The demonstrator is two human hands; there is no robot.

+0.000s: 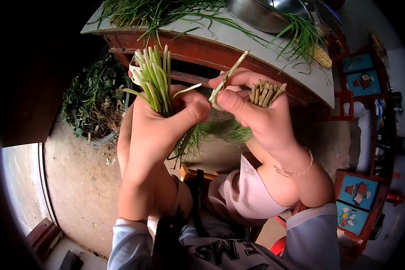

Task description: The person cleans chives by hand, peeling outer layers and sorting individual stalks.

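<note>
My left hand (166, 126) is wrapped round a bunch of pale green stalks (156, 83), their cut ends pointing up. My right hand (261, 108) holds a second bundle of stalks with brownish ends (266, 93) in its curled fingers. Between its thumb and forefinger stands a single stalk (231, 74), tilted up to the right. The thumb tips of both hands nearly meet at the lower end of this stalk. Long green leaves hang down below the hands.
A table (220, 38) ahead bears a pile of green leafy stalks (139, 13), a metal basin (265, 15) and a corn cob (321, 57). A potted leafy plant (96, 96) stands on the floor at left; painted blue cabinets (357, 191) are at right.
</note>
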